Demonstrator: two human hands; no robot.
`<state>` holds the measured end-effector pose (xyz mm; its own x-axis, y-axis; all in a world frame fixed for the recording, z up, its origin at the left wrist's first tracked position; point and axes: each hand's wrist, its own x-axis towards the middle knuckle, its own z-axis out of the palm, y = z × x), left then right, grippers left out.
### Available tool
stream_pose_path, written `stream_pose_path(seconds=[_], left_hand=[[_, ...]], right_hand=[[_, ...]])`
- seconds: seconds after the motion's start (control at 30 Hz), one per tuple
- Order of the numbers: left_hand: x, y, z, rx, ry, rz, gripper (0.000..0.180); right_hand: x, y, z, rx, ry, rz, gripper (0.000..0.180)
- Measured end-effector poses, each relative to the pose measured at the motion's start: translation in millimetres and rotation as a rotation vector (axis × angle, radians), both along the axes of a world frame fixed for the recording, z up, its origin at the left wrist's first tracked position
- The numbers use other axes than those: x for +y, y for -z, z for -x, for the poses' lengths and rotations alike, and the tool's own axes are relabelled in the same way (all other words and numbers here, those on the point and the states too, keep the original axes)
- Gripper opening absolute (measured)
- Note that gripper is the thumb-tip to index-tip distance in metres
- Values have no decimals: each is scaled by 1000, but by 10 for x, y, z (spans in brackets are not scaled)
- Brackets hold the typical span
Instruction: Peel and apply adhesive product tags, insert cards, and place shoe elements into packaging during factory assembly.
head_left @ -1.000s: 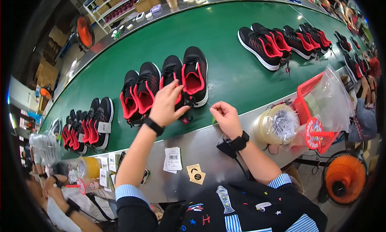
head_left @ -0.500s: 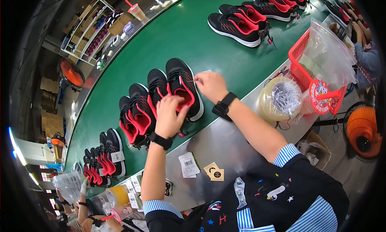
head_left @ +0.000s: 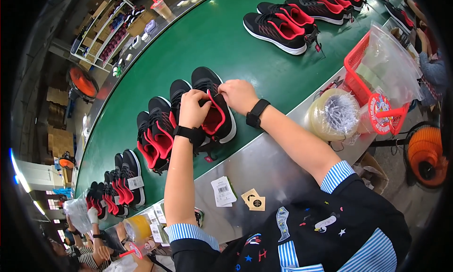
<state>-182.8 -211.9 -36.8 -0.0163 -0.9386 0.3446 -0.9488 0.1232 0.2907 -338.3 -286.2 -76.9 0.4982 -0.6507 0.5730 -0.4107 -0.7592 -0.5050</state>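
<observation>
Head view looks down on two bare hands at one black and red shoe (head_left: pixel 218 116), which sits on a long green table top (head_left: pixel 236 45) at the right end of a row of four. The left hand (head_left: pixel 193 109) is narrow, with its fingers bent and its thumb close to them, at the red edge of the shoe's opening, and I cannot tell if it pinches that edge. The right hand (head_left: pixel 238 95) is narrow too, its fingertips close together by the right side of the same shoe, and anything between them is too small to tell. The other shoes of the row (head_left: pixel 159 130) sit close by on the left, toes pointing away from the person. Nearer the person, on a shiny metal edge (head_left: pixel 269 163), lie a little pile of white tags (head_left: pixel 222 192) and some tan cards (head_left: pixel 255 201). Over to the right are a big yellowish roll (head_left: pixel 316 120), a red basket (head_left: pixel 357 56) and a cup (head_left: pixel 379 117) with a red straw
</observation>
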Motion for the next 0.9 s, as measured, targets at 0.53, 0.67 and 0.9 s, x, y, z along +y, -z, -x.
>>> stream_pose_path(seconds=[0.53,0.67,0.9], left_hand=[[56,104,-208,-52,-110,38,15],[52,139,-160,48,-274,-12,14],[304,221,-240,167,-274,58,14]], right_hand=[[3,2,-259,99,-171,-3,13],[37,10,-291,120,-190,-1,12],[264,-203,-414,286,-229,-77,12]])
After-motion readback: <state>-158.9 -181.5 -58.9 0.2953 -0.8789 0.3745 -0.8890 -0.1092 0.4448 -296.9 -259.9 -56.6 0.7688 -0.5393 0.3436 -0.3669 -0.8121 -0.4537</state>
